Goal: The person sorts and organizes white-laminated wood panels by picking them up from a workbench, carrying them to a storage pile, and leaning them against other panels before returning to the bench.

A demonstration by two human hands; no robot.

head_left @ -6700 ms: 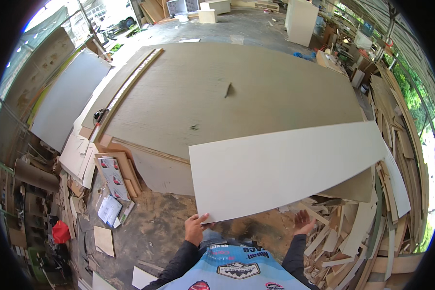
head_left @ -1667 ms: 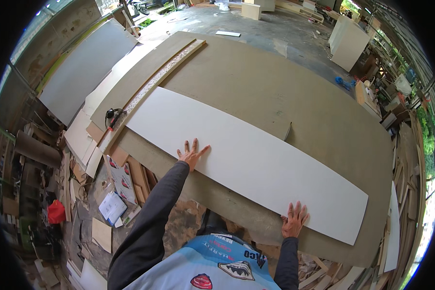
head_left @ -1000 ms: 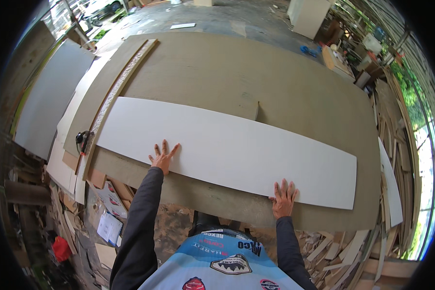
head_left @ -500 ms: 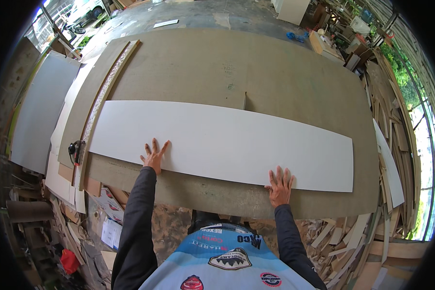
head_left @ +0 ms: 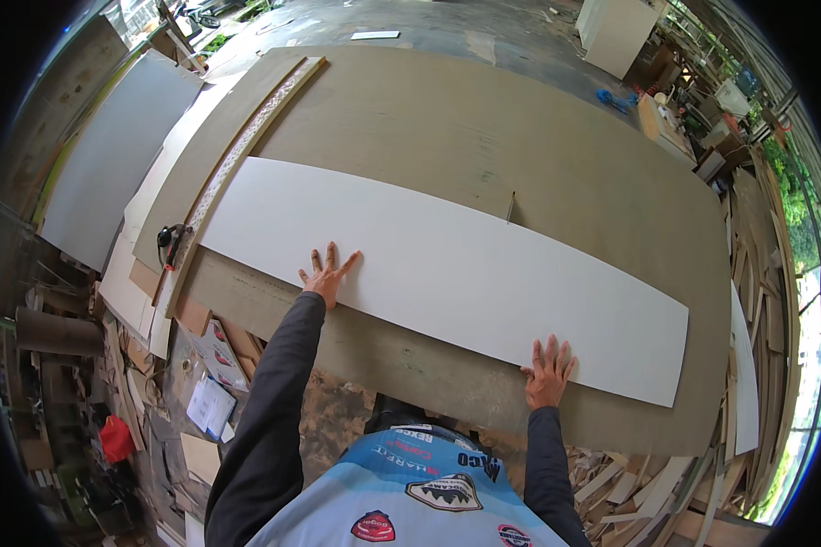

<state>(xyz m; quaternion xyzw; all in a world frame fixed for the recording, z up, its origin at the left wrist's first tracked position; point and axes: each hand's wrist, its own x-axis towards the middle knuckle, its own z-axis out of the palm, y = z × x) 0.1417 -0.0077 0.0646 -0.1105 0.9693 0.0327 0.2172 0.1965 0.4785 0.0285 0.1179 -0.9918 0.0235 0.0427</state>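
A long white panel point(head_left: 447, 264) lies flat on the brown tabletop point(head_left: 410, 109). Its left end meets a wooden guide rail point(head_left: 237, 155) that runs from near to far across the table. My left hand point(head_left: 326, 273) rests on the panel left of its middle, fingers spread flat near the close edge. Toward the right end, my right hand point(head_left: 547, 374) lies with fingers stretched over the same near edge. Neither hand grips anything. Behind the panel's far edge, a small thin upright piece point(head_left: 511, 207) stands on the tabletop.
A black and red tool point(head_left: 169, 242) sits by the rail's near end. Large white sheets point(head_left: 119, 155) lean on the left. Wood offcuts point(head_left: 629, 492) cover the floor at lower right, and more boards point(head_left: 766, 273) are piled along the right side. A clipboard with papers point(head_left: 212, 406) lies at lower left.
The view has tilted and shifted, so table and panel appear turned clockwise. Both hands keep their places on the panel, and the panel still meets the rail.
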